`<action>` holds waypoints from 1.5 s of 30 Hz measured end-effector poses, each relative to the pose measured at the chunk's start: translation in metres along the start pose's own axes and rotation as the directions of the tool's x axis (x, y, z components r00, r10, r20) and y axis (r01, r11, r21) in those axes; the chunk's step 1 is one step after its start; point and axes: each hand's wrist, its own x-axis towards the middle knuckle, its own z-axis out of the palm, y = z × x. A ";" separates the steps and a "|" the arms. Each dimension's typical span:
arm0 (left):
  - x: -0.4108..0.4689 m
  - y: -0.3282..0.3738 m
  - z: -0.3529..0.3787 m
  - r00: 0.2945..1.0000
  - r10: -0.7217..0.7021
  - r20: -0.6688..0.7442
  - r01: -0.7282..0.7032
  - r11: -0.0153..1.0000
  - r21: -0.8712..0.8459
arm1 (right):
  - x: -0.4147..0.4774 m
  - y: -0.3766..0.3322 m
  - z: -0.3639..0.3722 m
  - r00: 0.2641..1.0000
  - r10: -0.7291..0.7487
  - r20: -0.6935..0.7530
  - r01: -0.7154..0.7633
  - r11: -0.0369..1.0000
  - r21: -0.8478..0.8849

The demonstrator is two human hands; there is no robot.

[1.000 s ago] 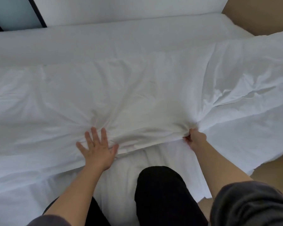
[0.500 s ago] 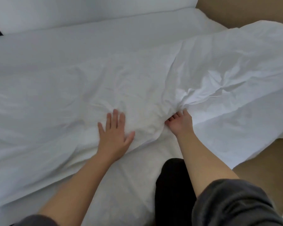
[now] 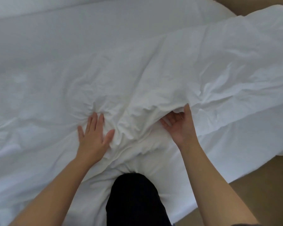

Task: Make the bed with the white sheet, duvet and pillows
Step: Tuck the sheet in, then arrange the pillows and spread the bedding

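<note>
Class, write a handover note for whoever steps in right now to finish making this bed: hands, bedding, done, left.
Left hand: flat, fingers spread, pressing the duvet.
Right hand: at the duvet's near edge, fingers loosely curled; grip unclear.
Sheet: on the mattress, showing below the duvet's edge.
Done: sheet on, duvet laid across, wrinkled.
Left: straighten and smooth the duvet; pillows, none in view.

Soft, diffuse light, brightest on the duvet (image 3: 227,75) at right, greyer toward the left. Creases cast faint shadows. Left side looks blurred; edges bow with wide-angle distortion.
</note>
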 end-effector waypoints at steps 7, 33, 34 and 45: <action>0.003 -0.005 -0.028 0.992 -0.018 0.122 0.016 1.000 0.015 | -0.030 -0.022 -0.056 0.928 -0.142 -0.344 0.120 0.989 -0.087; 0.057 -0.005 0.030 0.975 0.223 0.017 -0.220 0.941 0.256 | -0.011 -0.059 -0.073 0.935 -0.175 -0.309 0.216 0.971 0.103; 0.057 -0.002 0.029 0.975 0.224 0.000 -0.218 0.947 0.238 | -0.006 -0.069 -0.074 0.950 -0.156 -0.271 0.198 0.971 0.136; 0.101 0.181 0.032 0.953 0.300 -0.034 -0.298 0.954 0.037 | 0.075 -0.198 -0.101 0.978 -0.178 -0.107 0.194 0.968 0.159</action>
